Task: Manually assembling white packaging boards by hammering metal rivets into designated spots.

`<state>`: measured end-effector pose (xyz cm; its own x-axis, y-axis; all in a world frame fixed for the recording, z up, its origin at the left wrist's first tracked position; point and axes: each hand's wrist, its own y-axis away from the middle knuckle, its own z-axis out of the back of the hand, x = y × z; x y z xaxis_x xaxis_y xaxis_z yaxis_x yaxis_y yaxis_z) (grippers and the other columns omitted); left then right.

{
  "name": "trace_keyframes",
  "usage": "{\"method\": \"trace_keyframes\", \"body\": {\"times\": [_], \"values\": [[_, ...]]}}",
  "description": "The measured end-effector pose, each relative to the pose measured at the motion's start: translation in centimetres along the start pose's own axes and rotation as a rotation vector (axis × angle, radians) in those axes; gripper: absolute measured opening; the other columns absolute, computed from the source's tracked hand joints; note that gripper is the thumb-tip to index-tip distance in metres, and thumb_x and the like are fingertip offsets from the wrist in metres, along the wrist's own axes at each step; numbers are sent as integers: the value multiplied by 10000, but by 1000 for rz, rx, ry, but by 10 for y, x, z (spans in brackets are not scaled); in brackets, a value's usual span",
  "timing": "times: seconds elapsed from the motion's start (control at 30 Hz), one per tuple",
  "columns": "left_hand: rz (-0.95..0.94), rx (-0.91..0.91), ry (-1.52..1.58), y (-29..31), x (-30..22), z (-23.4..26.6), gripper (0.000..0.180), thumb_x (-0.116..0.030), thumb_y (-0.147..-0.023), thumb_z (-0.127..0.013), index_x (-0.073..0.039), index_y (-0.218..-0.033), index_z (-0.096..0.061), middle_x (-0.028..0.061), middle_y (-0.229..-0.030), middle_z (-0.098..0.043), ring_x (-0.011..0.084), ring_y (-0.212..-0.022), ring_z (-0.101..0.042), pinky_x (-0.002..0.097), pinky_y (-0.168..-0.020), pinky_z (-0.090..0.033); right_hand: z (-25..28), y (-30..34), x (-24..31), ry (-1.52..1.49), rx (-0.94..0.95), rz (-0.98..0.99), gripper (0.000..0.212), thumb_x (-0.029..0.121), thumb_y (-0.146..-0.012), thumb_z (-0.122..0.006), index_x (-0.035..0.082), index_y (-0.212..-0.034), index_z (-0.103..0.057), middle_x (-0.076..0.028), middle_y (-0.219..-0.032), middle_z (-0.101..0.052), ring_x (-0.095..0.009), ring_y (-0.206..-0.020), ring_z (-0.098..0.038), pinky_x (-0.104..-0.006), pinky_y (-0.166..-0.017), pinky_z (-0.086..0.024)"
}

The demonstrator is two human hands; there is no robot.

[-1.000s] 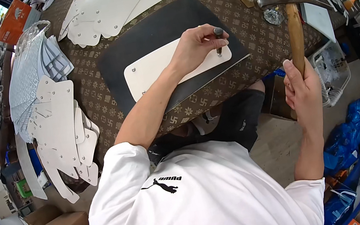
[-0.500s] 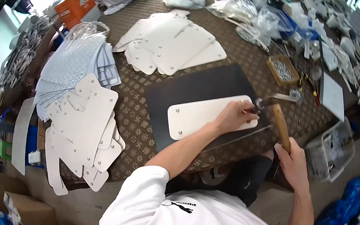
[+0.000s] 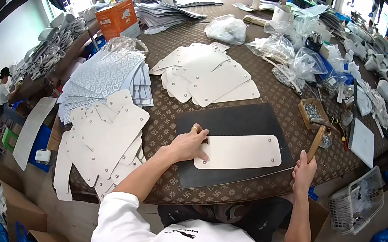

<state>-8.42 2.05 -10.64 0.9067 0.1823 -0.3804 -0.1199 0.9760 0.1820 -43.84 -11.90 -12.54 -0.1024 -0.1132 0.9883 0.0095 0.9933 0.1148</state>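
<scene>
Fingers [image 3: 204, 157] of the left hand [image 3: 187, 146] pinch a white panel [image 3: 241, 150] mid-frame — the right hand [image 3: 303, 173] wraps a hammer [image 3: 316, 143], lower right.

left hand [image 3: 188, 146] touches white panel [image 3: 241, 152] on black mat [image 3: 229, 118]; right hand [image 3: 304, 173] holds hammer [image 3: 316, 144].

A black mat [image 3: 225, 121] lies on the brown patterned desk [image 3: 160, 139], white panels [image 3: 115, 139] to its left, another pile [image 3: 218, 83] beyond it, a tray [image 3: 303, 115] to its right.
</scene>
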Motion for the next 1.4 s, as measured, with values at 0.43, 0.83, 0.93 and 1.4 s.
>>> {"method": "trace_keyframes", "body": {"times": [0.43, 0.83, 0.93, 1.4], "values": [[35, -302, 344, -73, 64, 66, 452, -326, -850, -814, 11, -1120, -680, 213, -941, -714, 354, -1025, -690, 451, -911, -519, -4, -16, -13, -13, -89, 0, 219, 255, -1067, -543, 95, -945, -459, 65, -680, -343, -23, -493, -308, -221, -417, -275], [583, -824, -53, 74, 100, 95, 410, -344, -857, -780, -99, -1178, -713, 123, -1062, -745, 301, -1009, -705, 405, -864, -551, -5, -6, -26, 100, -90, 210, 227, 277, -1056, -582, 95, -938, -516, 73, -679, -377, -11, -508, -324, -208, -431, -277], [841, -807, -30, 154, 132, 78, 468, -386, -869, -760, -72, -1208, -682, 131, -1098, -730, 303, -1054, -688, 423, -888, -541, -7, -6, -28, 70, -55, 266, 218, 277, -1055, -592, 90, -961, -532, 74, -678, -376, -12, -510, -322, -209, -434, -278], [1108, -519, 80, 240, 128, 42, 781, -510, -715, -850, 11, -1237, -593, 245, -1260, -552, 369, -1171, -616, 436, -937, -531, -25, 3, -47, -106, 77, 346, 213, 272, -1080, -550, 80, -992, -520, 36, -675, -427, -36, -498, -372, -218, -432, -351]]}}
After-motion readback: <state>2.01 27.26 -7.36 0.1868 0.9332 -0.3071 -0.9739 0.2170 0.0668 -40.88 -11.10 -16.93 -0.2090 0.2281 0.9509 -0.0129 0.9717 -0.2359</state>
